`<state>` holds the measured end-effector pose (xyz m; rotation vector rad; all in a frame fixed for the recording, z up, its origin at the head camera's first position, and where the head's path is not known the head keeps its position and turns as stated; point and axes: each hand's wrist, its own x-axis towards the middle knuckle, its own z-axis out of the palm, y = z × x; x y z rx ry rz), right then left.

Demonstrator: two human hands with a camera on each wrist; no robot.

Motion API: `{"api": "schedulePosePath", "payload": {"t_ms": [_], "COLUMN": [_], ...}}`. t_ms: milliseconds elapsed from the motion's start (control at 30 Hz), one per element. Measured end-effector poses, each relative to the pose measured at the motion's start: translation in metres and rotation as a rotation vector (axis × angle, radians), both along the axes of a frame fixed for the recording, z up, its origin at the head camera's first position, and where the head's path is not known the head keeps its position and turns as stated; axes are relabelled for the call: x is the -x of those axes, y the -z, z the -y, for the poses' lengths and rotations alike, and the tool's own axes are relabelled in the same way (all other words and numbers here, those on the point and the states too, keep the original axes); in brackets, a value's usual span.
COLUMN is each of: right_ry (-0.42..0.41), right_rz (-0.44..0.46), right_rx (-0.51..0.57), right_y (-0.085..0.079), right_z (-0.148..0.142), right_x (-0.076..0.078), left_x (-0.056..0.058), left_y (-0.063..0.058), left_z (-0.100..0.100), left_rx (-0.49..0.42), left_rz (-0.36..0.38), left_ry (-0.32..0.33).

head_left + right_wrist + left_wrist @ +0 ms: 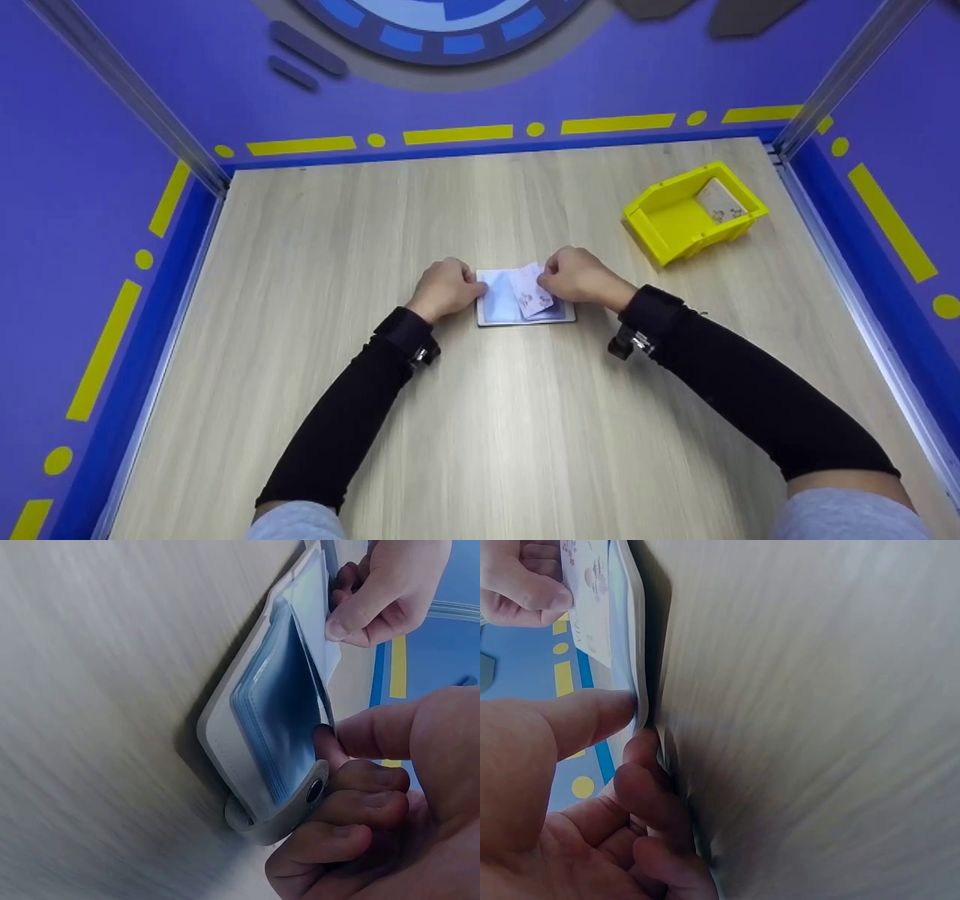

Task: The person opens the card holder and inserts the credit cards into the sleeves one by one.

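Observation:
An open card holder [498, 301] with a pale cover and clear plastic sleeves lies on the table. My left hand [444, 289] pinches its left edge, thumb on top and fingers curled beneath, as the left wrist view shows. Between thumb and index finger, my right hand [581, 277] pinches a pale card [533, 294] with small printed figures. The card stands tilted over the holder's right half. In the right wrist view, the stacked sleeves [262, 716] fan open beside the card's edge, and a strap [283, 821] with a metal snap curls near my right fingers.
A yellow open bin [651, 234] stands at the back right of the wooden table [337, 225], with a similar printed card [721, 199] inside against its wall. Blue panels [187, 90] with yellow marks enclose the table at the back and sides.

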<state>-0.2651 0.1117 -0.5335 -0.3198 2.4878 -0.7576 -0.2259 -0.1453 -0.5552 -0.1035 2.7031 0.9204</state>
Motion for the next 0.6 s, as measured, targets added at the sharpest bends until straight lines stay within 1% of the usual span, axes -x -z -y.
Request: {"api": "schedulePosePath", "payload": {"t_ms": [233,500,600], "right_ry": [-0.037,-0.017,-0.024], "right_rz": [-0.071,-0.042,-0.058], "right_rx": [-0.007,-0.006,-0.005], "right_y": [0.0036,0.0032,0.0029], "right_z": [0.0021,0.0069,0.0086], "right_x": [0.0021,-0.0012,-0.0028], "left_x": [0.0014,0.0001,-0.0002], "left_y": [0.0016,0.0013,0.0007], "left_z": [0.0003,-0.0005,-0.0005], "left_rx": [0.003,0.007,0.010], "left_rz": [-0.001,-0.001,0.000], "left_ry": [-0.002,-0.003,-0.004]}}
